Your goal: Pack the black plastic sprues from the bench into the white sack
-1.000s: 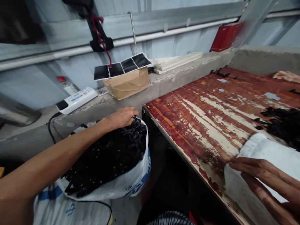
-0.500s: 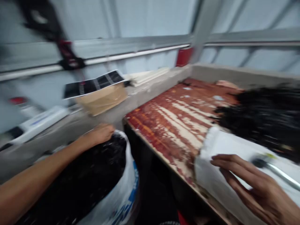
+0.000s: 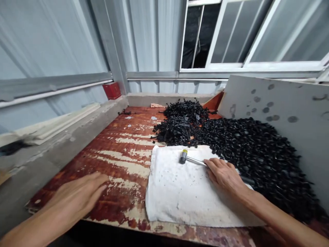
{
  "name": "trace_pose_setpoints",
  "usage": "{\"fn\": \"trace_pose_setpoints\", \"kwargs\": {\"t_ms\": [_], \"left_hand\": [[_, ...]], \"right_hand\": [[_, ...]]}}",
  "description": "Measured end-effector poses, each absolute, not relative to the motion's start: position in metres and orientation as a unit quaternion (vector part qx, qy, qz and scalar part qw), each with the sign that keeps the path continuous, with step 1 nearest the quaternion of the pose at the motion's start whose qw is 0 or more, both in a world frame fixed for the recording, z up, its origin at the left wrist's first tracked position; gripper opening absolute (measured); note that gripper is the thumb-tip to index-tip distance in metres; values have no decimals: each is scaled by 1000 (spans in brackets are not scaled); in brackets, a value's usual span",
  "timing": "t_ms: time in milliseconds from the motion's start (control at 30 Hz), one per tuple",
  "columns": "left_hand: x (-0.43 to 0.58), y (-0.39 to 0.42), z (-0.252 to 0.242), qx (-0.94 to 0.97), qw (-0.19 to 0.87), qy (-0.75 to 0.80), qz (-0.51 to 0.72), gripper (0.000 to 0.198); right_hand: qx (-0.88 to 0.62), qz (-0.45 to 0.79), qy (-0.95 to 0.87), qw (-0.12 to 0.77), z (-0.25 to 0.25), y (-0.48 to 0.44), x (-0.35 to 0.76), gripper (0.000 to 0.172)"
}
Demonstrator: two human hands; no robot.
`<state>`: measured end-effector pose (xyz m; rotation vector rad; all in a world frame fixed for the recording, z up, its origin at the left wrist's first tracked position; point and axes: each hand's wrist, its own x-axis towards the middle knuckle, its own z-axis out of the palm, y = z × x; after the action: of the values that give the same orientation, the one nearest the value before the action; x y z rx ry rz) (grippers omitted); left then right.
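Observation:
A small mallet [image 3: 195, 161] with a black and yellow head and a shiny metal shaft lies across a folded white cloth [image 3: 174, 192]. My right hand [image 3: 223, 173] closes over its shaft, palm down; a dark grip shows past the hand. To the left, my left hand [image 3: 87, 188] is above the worn red-brown tabletop [image 3: 123, 202], fingers stretched out and holding nothing. Just behind the cloth sits a heap of thin black parts [image 3: 177, 127]. A larger heap of small curved black pieces [image 3: 252, 151] spreads to the right of it.
A grey spotted board [image 3: 282, 106] leans along the right side. A concrete ledge [image 3: 84, 137] borders the table on the left, carrying a red box [image 3: 112, 90] at the corner and pale strips [image 3: 64, 121]. Behind is a corrugated metal wall with a sliding window [image 3: 231, 34].
My view has swung right, and the white sack of black pieces is out of sight. My left hand has left the sack's rim. My right hand has come down onto the mallet's shaft.

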<state>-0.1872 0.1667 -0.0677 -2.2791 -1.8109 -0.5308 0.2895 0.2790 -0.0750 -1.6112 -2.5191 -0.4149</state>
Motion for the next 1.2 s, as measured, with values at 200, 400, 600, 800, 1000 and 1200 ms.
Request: {"fn": "trace_pose_setpoints", "kwargs": {"t_ms": [200, 400, 600, 800, 1000, 1200], "left_hand": [[-21, 310, -15, -814, -61, -544, -193, 33], [42, 406, -32, -787, 5, -572, -231, 48], [43, 446, -33, -763, -115, -541, -334, 22], [60, 449, -24, -749, -197, -506, -380, 31], [91, 440, -20, -759, -150, -492, -400, 41], [56, 358, -31, -800, -11, -525, -291, 54]], "right_hand": [[-485, -124, -864, 60, -72, 295, 297, 24], [-405, -153, -863, 261, -88, 277, 316, 29], [-397, -175, -842, 320, -115, 260, 311, 45], [-384, -90, -840, 373, -115, 261, 305, 34], [-415, -34, -861, 293, -100, 249, 311, 29], [-458, -9, -852, 253, -94, 244, 309, 29]]}}
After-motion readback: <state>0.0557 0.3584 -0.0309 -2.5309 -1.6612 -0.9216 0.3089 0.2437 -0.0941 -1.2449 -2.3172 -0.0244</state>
